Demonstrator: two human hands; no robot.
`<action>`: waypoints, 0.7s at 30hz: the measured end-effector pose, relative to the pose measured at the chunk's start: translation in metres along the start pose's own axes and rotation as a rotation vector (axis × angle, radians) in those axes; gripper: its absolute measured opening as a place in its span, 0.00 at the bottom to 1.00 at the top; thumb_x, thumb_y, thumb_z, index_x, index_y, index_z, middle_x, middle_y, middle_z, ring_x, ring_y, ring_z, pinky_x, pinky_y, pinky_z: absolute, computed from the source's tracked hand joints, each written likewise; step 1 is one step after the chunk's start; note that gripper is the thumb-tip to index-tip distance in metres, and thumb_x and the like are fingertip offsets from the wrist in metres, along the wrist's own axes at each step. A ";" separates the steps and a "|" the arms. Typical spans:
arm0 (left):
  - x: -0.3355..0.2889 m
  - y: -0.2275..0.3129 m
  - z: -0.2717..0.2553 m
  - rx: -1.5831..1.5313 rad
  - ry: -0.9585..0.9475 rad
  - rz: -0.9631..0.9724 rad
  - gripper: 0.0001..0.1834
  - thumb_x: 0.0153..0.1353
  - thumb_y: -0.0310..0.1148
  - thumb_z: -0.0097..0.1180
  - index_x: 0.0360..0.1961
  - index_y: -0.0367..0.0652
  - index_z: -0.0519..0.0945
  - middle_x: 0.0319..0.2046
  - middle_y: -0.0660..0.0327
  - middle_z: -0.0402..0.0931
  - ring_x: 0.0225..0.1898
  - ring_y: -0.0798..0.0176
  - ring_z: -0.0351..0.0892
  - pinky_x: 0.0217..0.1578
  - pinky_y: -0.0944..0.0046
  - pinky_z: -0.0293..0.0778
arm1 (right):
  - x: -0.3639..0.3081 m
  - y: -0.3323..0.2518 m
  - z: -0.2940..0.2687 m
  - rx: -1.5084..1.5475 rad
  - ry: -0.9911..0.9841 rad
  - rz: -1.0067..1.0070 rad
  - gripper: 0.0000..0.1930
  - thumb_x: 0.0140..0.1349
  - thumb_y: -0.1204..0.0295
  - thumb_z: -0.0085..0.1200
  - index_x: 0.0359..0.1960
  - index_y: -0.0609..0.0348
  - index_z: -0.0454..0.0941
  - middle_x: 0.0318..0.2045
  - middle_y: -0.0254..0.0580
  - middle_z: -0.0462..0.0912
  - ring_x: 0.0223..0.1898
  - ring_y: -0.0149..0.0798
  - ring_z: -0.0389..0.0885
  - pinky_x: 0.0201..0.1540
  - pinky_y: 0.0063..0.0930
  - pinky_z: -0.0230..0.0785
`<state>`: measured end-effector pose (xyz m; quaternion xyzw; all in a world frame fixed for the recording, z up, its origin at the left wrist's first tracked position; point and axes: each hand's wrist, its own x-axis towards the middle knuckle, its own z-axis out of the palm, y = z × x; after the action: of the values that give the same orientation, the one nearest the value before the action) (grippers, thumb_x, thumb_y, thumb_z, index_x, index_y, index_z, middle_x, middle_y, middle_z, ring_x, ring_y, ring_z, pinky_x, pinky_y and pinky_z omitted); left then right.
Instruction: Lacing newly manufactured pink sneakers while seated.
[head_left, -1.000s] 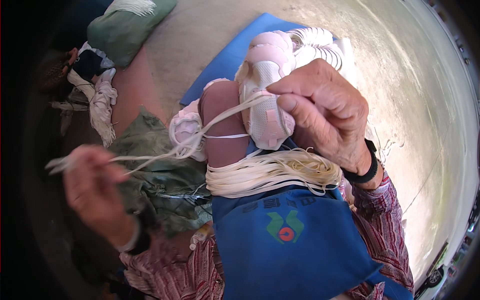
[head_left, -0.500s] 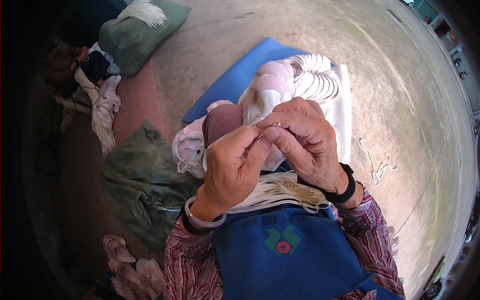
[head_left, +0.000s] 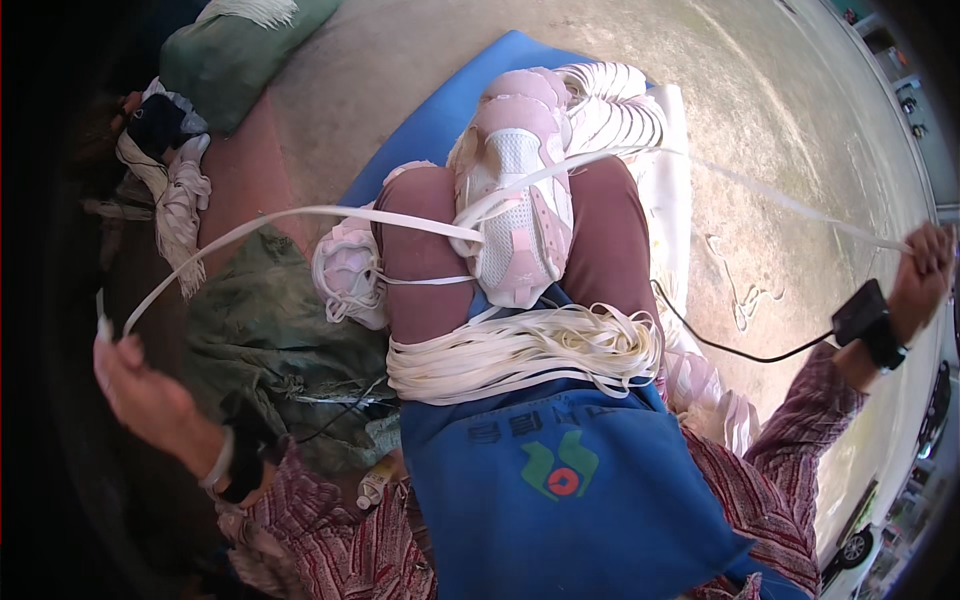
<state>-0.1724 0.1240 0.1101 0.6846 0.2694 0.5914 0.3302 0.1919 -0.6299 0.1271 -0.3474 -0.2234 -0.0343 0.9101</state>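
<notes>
A pink and white shoe upper (head_left: 508,150) lies between my knees. A flat white shoelace (head_left: 300,212) runs from it to both sides in long arcs. At the far left, my left hand (head_left: 150,395) is closed on one end of the lace, whose tip sticks up beyond the fingers. Out at the right edge, my right hand (head_left: 925,275) grips the other length in closed fingers. A thick bundle of cream-white laces (head_left: 520,345) rests across my lap on the blue apron (head_left: 560,500).
Another laced shoe upper (head_left: 350,268) hangs beside my left knee. Stacked uppers (head_left: 625,120) lie beyond my knees near a blue sheet (head_left: 430,125). Dark green cloth (head_left: 270,340) covers the floor at left. A loose lace (head_left: 740,300) lies on the concrete, and a small bottle (head_left: 375,485) sits by my left sleeve.
My hands were together over the shoe upper, fingertips pinched on lace tips. They have swung far apart, left and right, drawing the lace out. The shoe upper and lap bundle are now uncovered.
</notes>
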 end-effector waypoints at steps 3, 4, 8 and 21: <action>0.023 -0.001 -0.039 0.075 0.380 0.064 0.15 0.63 0.28 0.55 0.43 0.22 0.77 0.29 0.54 0.76 0.33 0.62 0.79 0.42 0.69 0.75 | -0.008 -0.090 -0.073 -0.354 0.154 -0.290 0.02 0.71 0.80 0.40 0.41 0.64 0.66 0.19 0.32 0.62 0.17 0.24 0.55 0.18 0.21 0.48; 0.027 0.007 -0.052 0.065 0.334 0.150 0.14 0.63 0.26 0.55 0.44 0.22 0.76 0.28 0.53 0.77 0.36 0.59 0.83 0.45 0.68 0.77 | -0.016 -0.055 -0.056 -0.665 0.316 -0.457 0.06 0.69 0.81 0.41 0.45 0.64 0.68 0.20 0.33 0.65 0.16 0.24 0.56 0.18 0.19 0.48; -0.005 -0.010 -0.011 -0.093 -0.028 0.038 0.14 0.67 0.21 0.49 0.51 0.24 0.73 0.48 0.48 0.76 0.46 0.54 0.82 0.51 0.63 0.79 | -0.046 0.095 0.027 -1.132 0.396 -0.336 0.16 0.66 0.77 0.48 0.54 0.59 0.79 0.30 0.30 0.78 0.19 0.16 0.60 0.17 0.12 0.48; -0.203 0.048 0.210 0.176 -1.216 0.201 0.10 0.60 0.22 0.55 0.43 0.33 0.75 0.37 0.46 0.77 0.35 0.48 0.81 0.37 0.56 0.75 | -0.120 0.329 0.154 -1.529 -0.669 -0.038 0.10 0.58 0.75 0.59 0.42 0.57 0.78 0.32 0.43 0.76 0.29 0.47 0.80 0.29 0.37 0.75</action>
<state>0.0019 -0.0889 0.0012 0.9456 0.0149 0.0994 0.3095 0.0972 -0.2923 -0.0260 -0.8573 -0.4030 -0.0868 0.3083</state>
